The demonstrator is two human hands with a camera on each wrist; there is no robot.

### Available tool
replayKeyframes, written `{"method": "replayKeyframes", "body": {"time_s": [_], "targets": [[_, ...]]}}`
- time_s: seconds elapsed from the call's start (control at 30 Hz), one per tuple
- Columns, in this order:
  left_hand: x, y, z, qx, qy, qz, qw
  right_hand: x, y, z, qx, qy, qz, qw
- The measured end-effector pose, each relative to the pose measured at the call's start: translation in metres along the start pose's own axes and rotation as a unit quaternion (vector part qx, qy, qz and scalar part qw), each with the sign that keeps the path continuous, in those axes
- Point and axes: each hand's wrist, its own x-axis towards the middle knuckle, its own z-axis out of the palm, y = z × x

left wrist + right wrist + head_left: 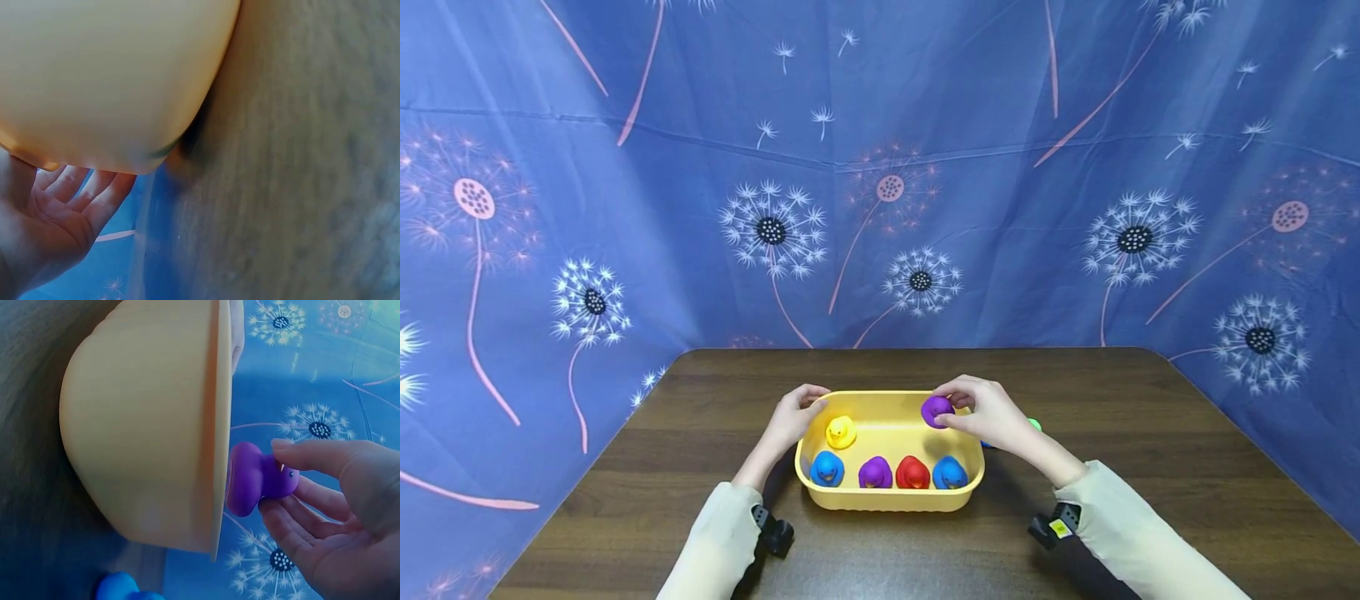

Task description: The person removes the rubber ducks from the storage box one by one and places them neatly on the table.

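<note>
A pale yellow plastic bin (891,500) stands on the table in the head view. My left hand (790,423) grips its left end, thumb at the rim and fingers along the outside; the left wrist view shows those fingers (103,200) against the bin. Between thumb and fingertips, my right hand (996,412) pinches a purple rubber duck (250,478) at the bin's far right rim. Inside the bin, a yellow duck (841,432) sits at the back left. Along the front wall are a blue duck (827,469), a purple duck (876,472), a red duck (913,472) and another blue duck (950,473).
Partly hidden behind my right hand, a green object (1034,424) lies right of the bin. A blue object (122,587) shows on that side in the right wrist view. Behind the brown wooden table (1150,433) hangs a blue dandelion-patterned cloth (1000,208).
</note>
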Motion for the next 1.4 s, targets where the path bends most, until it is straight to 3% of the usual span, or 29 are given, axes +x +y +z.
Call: {"method": "replayKeyframes", "body": {"time_s": [0.67, 1.4], "targets": [[0.001, 0.003, -0.002, 0.006, -0.002, -0.003, 1.0000, -0.017, 0.022, -0.025, -0.006, 0.029, -0.035, 0.999], [-0.001, 0.003, -0.002, 0.004, -0.007, -0.012, 0.9999, -0.038, 0.044, -0.046, -0.041, 0.061, -0.012, 0.997]]}}
